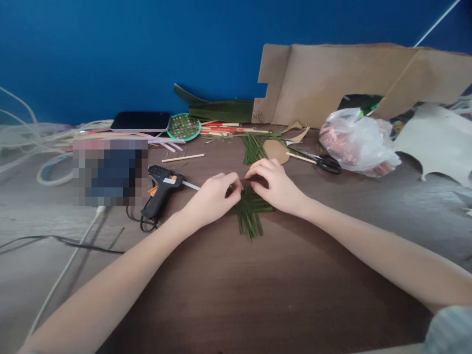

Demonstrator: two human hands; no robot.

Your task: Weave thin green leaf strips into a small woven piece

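Observation:
A small mat of woven green leaf strips (250, 216) lies on the brown table (258, 295), with loose strip ends sticking out toward me and away. My left hand (212, 199) rests on its left side, fingers curled and pinching a strip near the middle. My right hand (275, 187) lies over the right side, fingertips pressed together on the strips, almost meeting the left fingers. More green strips (252, 147) run on behind the hands.
A black glue gun (160, 191) lies left of my left hand, its cord trailing off. Scissors (324, 161), a plastic bag (356, 142), cut cardboard (332, 81), sticks (183, 158), a round green woven piece (183, 127), a dark tablet (141, 121) and long leaves (221, 109) sit behind.

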